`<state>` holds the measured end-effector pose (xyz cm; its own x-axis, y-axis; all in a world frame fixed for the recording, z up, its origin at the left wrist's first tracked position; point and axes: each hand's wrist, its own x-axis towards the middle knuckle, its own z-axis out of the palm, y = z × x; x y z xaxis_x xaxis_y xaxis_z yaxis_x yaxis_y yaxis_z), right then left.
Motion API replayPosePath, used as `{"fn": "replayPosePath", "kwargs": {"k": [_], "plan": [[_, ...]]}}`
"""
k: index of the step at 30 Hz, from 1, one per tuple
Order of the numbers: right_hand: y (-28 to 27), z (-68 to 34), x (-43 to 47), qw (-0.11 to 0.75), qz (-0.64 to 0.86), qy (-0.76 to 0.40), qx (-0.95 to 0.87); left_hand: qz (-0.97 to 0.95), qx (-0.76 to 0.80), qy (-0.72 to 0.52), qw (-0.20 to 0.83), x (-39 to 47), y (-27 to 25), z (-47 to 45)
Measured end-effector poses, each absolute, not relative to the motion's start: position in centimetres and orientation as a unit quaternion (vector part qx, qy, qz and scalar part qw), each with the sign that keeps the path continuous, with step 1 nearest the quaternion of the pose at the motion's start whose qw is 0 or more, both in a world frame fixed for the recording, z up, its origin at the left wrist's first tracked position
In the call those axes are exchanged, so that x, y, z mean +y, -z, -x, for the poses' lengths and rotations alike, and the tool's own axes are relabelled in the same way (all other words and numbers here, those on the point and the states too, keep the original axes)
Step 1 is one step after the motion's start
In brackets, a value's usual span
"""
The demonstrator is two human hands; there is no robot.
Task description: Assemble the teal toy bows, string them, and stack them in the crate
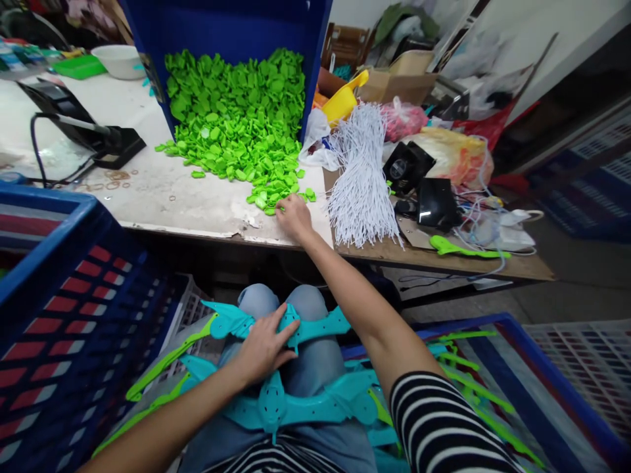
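Note:
My left hand [266, 345] lies over a turquoise plastic part with green arms [320, 326] across my knees, its fingers and thumb gripping the middle. Nearer my body, a second turquoise part [315, 407] of the same shape rests on my thighs. My right hand [294, 218] reaches to the table's front edge, fingers curled in at the near end of a heap of small green plastic pieces [241, 141]. Its fingertips seem to pinch one of these pieces, though they partly hide it. The heap spills out of a blue bin [227, 26] tipped towards me.
A bundle of white cords [362, 184] lies right of the heap, beside black boxes [436, 203] and tangled wires. A black stand [116, 146] is on the table's left. Blue crates [49, 243] flank me; the right crate [562, 374] holds more green-armed parts.

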<state>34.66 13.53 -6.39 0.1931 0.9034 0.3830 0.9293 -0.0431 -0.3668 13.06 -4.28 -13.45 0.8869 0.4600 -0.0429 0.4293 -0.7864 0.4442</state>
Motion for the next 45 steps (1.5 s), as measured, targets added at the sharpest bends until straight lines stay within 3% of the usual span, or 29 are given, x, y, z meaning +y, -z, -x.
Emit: {"fn": "replayPosePath", "kwargs": {"k": [4, 10, 15, 20, 24, 28, 31, 35, 45], "plan": [[6.1, -33.6, 13.5, 0.216, 0.72, 0.001, -0.66, -0.941, 0.237, -0.028, 0.241, -3.9, 13.1, -13.0], [3.9, -37.5, 10.0, 0.184, 0.717, -0.135, -0.659, -0.926, 0.237, -0.025, 0.294, -3.0, 12.5, -12.7], [3.6, -40.5, 9.1, 0.12, 0.711, -0.135, -0.68, -0.889, 0.272, -0.009, 0.368, -2.1, 11.5, -14.0], [5.2, -41.1, 8.2, 0.204, 0.704, -0.053, -0.678, -0.82, 0.326, 0.088, 0.463, 0.2, 11.3, -15.7], [6.1, -40.5, 5.8, 0.223, 0.67, -0.022, -0.708, -0.752, 0.296, 0.083, 0.583, 1.9, 11.4, -16.3], [7.0, -37.2, -0.1, 0.297, 0.608, -0.037, -0.736, -0.638, 0.339, 0.093, 0.685, 2.5, 11.5, -16.5], [8.4, -34.2, -6.1, 0.283, 0.532, -0.102, -0.792, -0.58, 0.385, 0.087, 0.712, 2.6, 11.4, -16.8], [11.5, -31.9, -11.1, 0.242, 0.524, -0.104, -0.81, -0.533, 0.402, 0.098, 0.738, 2.4, 11.4, -17.0], [13.9, -30.0, -11.7, 0.295, 0.641, -0.118, -0.698, -0.613, 0.304, 0.105, 0.722, 2.3, 11.2, -16.4]]}}
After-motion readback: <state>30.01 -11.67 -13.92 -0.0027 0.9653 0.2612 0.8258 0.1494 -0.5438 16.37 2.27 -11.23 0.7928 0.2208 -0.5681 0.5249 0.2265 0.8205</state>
